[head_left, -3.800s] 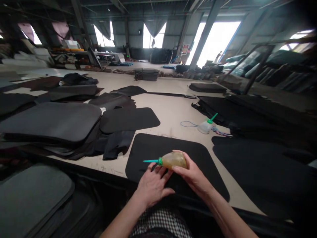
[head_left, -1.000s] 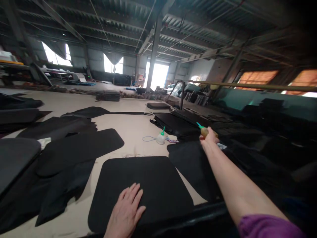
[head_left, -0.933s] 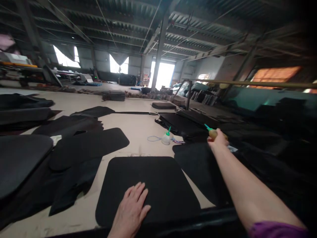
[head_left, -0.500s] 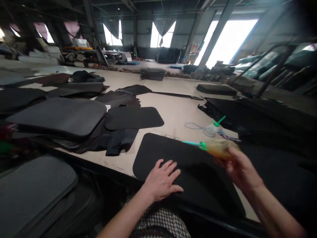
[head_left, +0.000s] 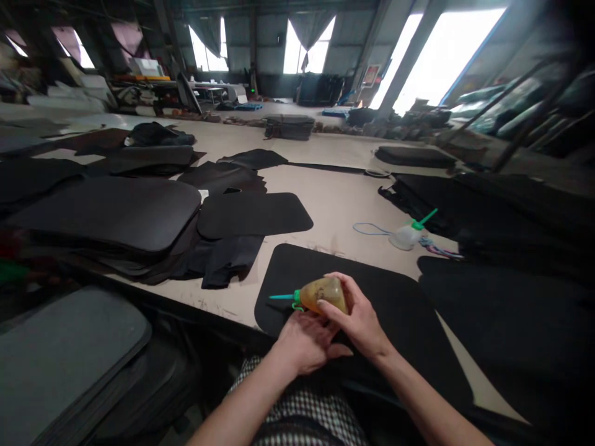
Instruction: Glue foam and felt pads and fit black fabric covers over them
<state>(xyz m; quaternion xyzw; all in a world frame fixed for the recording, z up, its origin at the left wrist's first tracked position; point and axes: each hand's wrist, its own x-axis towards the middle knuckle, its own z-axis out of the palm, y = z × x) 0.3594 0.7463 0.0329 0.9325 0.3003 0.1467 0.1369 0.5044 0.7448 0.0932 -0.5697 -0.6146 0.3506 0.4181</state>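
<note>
My right hand [head_left: 360, 316] is closed round a squeeze bottle [head_left: 320, 294] of amber glue. Its green nozzle points left, just above the near left edge of a black rounded panel [head_left: 400, 310] lying on the table. My left hand [head_left: 304, 341] lies open on the panel's near edge, directly under the bottle, fingers spread and touching my right hand.
A white glue bottle [head_left: 408, 234] with a green nozzle lies further back beside a blue cord [head_left: 369, 230]. Black cut pieces [head_left: 253, 214] and stacked dark pads [head_left: 106, 210] cover the beige table [head_left: 334, 204] to the left. More black sheets [head_left: 502, 310] lie to the right.
My right hand has brought the amber bottle from the far right back to the near panel, nozzle turned left. My left hand stayed on the panel. The view dropped and swung left.
</note>
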